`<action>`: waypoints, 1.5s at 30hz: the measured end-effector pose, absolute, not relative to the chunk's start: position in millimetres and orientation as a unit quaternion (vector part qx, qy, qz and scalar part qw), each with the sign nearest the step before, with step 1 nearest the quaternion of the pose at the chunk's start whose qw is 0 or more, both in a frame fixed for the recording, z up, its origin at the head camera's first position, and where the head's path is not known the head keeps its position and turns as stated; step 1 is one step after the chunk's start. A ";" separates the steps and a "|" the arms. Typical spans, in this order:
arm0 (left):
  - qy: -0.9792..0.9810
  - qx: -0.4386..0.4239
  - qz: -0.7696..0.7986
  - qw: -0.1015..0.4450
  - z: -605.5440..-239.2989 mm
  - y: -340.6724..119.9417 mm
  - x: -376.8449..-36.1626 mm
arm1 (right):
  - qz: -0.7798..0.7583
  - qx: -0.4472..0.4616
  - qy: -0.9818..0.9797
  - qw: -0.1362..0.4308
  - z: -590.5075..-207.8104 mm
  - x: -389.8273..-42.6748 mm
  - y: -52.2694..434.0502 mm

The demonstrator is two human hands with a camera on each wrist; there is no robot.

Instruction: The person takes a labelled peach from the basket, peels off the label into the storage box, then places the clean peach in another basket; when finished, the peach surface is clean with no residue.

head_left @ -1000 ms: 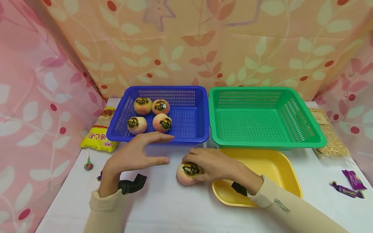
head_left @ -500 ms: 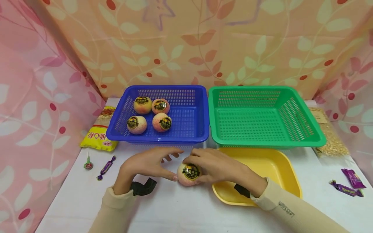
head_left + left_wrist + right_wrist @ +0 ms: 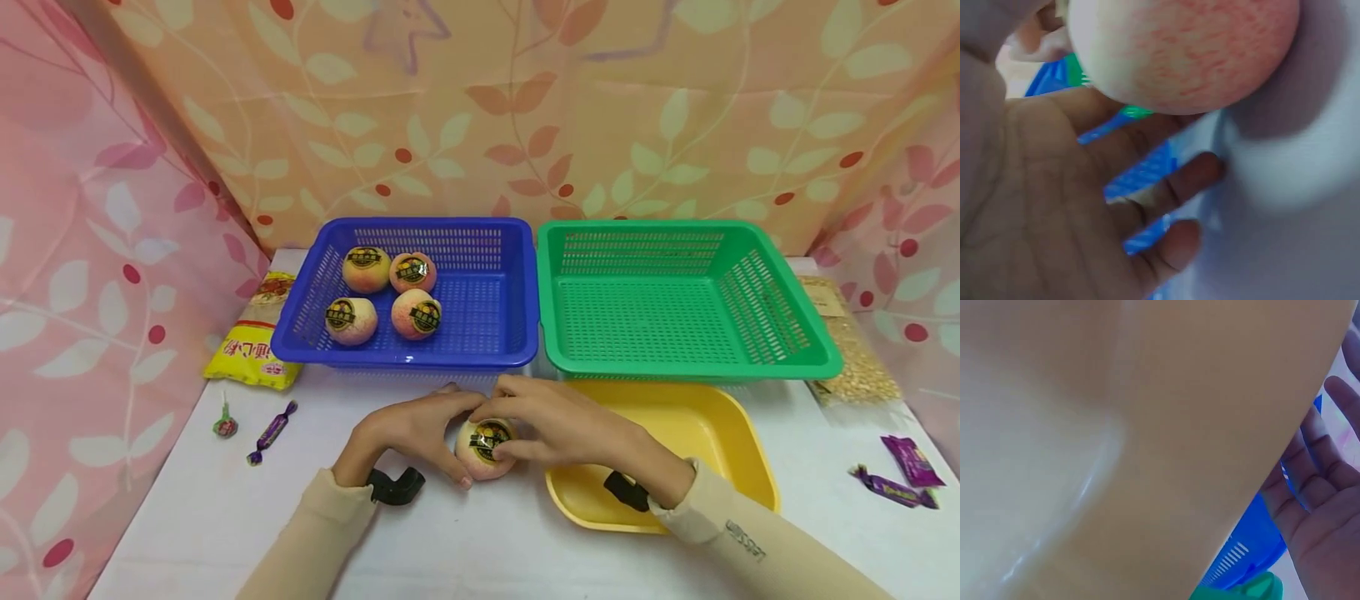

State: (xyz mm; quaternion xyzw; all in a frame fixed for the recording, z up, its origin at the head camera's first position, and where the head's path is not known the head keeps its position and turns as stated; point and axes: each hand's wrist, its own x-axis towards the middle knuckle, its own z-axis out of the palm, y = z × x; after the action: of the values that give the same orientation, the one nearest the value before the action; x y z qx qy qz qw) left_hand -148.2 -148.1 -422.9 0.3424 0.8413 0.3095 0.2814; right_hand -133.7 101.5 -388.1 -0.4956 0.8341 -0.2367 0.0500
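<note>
A pale pink peach (image 3: 474, 465) with a black and gold sticker sits on the white tabletop, between both hands. My left hand (image 3: 412, 429) holds it from the left, thumb at its near side and index finger at its far side. In the left wrist view the peach (image 3: 1185, 56) fills the top, above the spread lower fingers of the left hand (image 3: 1047, 194). My right hand (image 3: 573, 427) holds the peach from the right, its thumb over the sticker's edge. The right wrist view shows the palm of the right hand (image 3: 1329, 537), with the peach hidden there.
A blue basket (image 3: 405, 360) with several peaches stands behind the hands, beside a green basket (image 3: 697, 369). A yellow tub (image 3: 738, 450) lies under the right forearm. Purple candies (image 3: 272, 433), a lollipop (image 3: 225, 425), a yellow packet (image 3: 247, 354) and a grain bag (image 3: 858, 362) flank them.
My left hand has come right and down from before the blue basket to the peach and closed in around its left side. The right hand has stayed at the peach.
</note>
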 end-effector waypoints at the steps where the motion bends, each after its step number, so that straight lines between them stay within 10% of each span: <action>1: 0.837 0.346 0.317 0.282 -424.2 -146.9 -149.4 | -0.242 -0.495 0.833 0.054 -387.6 -134.3 101.0; 45: 0.766 0.326 0.445 0.329 -447.6 -151.0 -162.5 | -0.441 -0.413 0.792 0.088 -376.8 -139.7 120.1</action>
State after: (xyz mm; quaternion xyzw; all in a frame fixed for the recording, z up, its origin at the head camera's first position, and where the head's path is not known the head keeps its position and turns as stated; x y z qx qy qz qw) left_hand -162.5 -151.0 -447.6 0.3264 0.7662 0.4450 0.3292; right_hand -139.7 120.1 -376.8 -0.4129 0.7922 -0.4407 0.0879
